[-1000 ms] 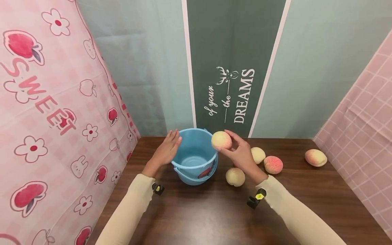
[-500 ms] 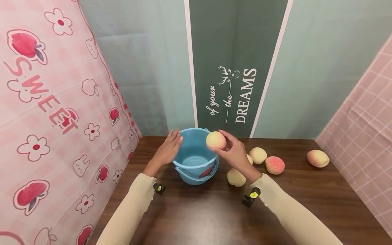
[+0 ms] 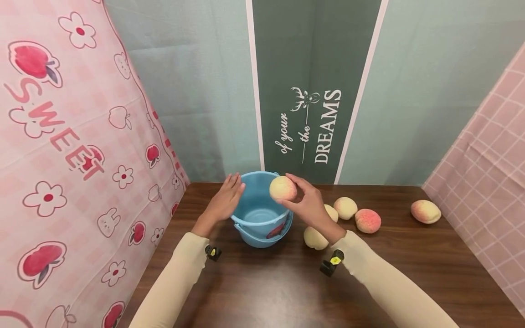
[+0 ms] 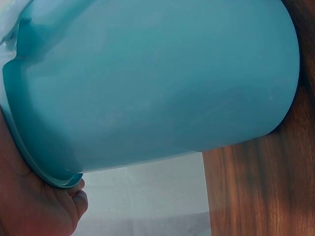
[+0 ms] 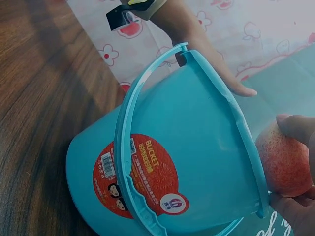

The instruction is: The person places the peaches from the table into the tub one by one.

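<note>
A blue plastic bucket (image 3: 261, 232) stands upright near the back of the table, its handle hanging down at the front. My left hand (image 3: 223, 200) rests on the bucket's left rim with straight fingers; the left wrist view shows the hand (image 4: 34, 206) against the rim. Between fingers and thumb, my right hand (image 3: 309, 205) holds a pale yellow peach (image 3: 283, 188) with a pink blush over the right part of the bucket's mouth. Up close in the right wrist view, the peach (image 5: 283, 160) is right at the rim. The visible bucket floor is bare.
To the right of the bucket, two pale peaches (image 3: 316, 238) lie partly hidden by my right forearm. Beyond them are another pale peach (image 3: 345, 208) and a pink one (image 3: 368, 221). One more peach (image 3: 425, 212) lies far right, near the pink tiled cloth (image 3: 484, 182).
My right hand has carried the peach left, from beside the bucket's right rim to over its opening. The left hand stays at the left rim.
</note>
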Demonstrator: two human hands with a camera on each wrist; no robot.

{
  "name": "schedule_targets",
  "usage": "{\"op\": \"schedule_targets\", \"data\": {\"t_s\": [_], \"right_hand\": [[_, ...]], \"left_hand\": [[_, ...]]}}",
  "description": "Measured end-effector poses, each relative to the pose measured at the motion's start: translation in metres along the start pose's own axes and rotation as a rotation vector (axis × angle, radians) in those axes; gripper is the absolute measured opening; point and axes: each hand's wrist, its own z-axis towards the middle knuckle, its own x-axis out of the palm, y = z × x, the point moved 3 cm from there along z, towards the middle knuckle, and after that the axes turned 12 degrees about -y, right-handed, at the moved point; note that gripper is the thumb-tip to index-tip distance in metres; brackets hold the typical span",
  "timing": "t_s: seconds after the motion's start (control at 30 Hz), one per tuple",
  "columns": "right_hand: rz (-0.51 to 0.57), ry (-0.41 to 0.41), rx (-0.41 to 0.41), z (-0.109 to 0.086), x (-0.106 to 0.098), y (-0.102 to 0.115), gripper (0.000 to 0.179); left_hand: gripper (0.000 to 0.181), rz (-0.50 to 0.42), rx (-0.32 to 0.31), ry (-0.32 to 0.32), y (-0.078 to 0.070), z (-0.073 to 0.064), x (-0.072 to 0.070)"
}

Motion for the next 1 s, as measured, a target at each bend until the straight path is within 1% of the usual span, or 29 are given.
{"op": "schedule_targets", "data": {"t_s": [0.23, 0.47, 0.67, 0.83, 1.0], "right_hand": [[-0.023, 0.023, -0.034, 0.001, 0.007, 0.003, 0.078], [-0.054, 0.033, -0.082, 0.002, 0.012, 0.006, 0.078], [-0.053, 0.046, -0.079, 0.002, 0.016, 0.008, 0.078], [-0.049, 0.059, -0.07, 0.001, 0.018, 0.009, 0.078], [-0.044, 0.071, -0.07, 0.0, 0.02, 0.009, 0.078]], "left_hand": [[0.076, -0.005, 0.009, -0.005, -0.001, 0.001, 0.001], [0.073, 0.001, 0.017, -0.016, 0.0, 0.001, 0.0], [0.077, 0.011, 0.003, -0.008, 0.001, 0.0, -0.002], [0.079, -0.003, 0.017, -0.011, 0.001, 0.0, 0.0], [0.077, -0.005, 0.02, -0.018, 0.001, -0.001, 0.0]]}}
